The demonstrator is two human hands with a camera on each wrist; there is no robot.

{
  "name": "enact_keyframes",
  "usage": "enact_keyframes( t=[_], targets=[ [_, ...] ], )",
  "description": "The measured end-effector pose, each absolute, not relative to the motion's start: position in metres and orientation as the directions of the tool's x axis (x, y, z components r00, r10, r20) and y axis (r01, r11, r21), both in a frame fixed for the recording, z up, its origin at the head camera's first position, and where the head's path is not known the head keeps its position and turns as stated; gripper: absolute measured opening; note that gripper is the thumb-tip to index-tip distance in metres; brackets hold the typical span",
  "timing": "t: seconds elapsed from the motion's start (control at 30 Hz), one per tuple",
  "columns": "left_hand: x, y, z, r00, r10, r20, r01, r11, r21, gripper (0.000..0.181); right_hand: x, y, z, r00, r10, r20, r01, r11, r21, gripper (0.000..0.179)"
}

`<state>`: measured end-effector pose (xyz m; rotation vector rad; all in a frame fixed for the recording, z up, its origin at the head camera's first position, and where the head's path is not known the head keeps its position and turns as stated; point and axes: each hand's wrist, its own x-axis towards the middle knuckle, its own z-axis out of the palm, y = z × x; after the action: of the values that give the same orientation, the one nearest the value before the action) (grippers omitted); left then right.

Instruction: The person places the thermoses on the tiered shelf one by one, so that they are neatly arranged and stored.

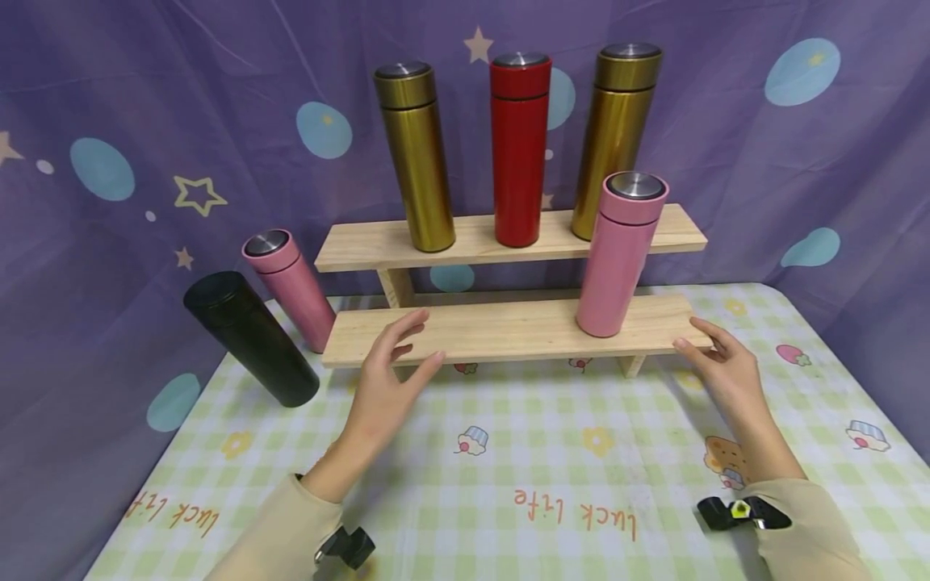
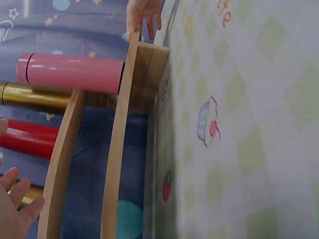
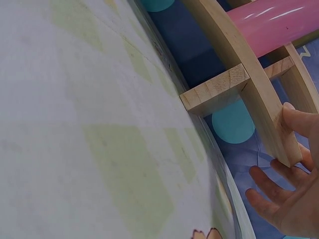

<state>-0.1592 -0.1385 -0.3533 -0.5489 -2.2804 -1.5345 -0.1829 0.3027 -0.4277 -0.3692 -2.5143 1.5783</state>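
A two-tier wooden shelf [image 1: 501, 331] stands on the table. At the right end of its lower board, my right hand [image 1: 730, 375] pinches the corner between thumb and fingers; the right wrist view shows the thumb [image 3: 296, 119] against the board. My left hand [image 1: 381, 395] hovers by the lower board's left part, fingers spread and holding nothing. A pink thermos [image 1: 621, 258] stands upright on that board, towards the right. On the upper board stand a gold thermos [image 1: 417, 161], a red thermos [image 1: 520, 153] and another gold thermos [image 1: 613, 137].
Left of the shelf, a black thermos [image 1: 254, 339] and a second pink thermos [image 1: 294, 290] stand on the table. A green-checked cloth [image 1: 538, 460] covers the tabletop. Behind hangs a purple curtain [image 1: 240, 73] with stars and blue ovals.
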Motion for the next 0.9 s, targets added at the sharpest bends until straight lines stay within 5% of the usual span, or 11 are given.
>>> enact_keyframes(
  t=[0.9],
  targets=[
    [-0.133,-0.226,-0.374,-0.877,0.009,0.481,0.418,0.506,0.754,0.058,-0.182,0.302,-0.427,-0.962,0.271,0.014,0.104,0.415,-0.904,0.073]
  ],
)
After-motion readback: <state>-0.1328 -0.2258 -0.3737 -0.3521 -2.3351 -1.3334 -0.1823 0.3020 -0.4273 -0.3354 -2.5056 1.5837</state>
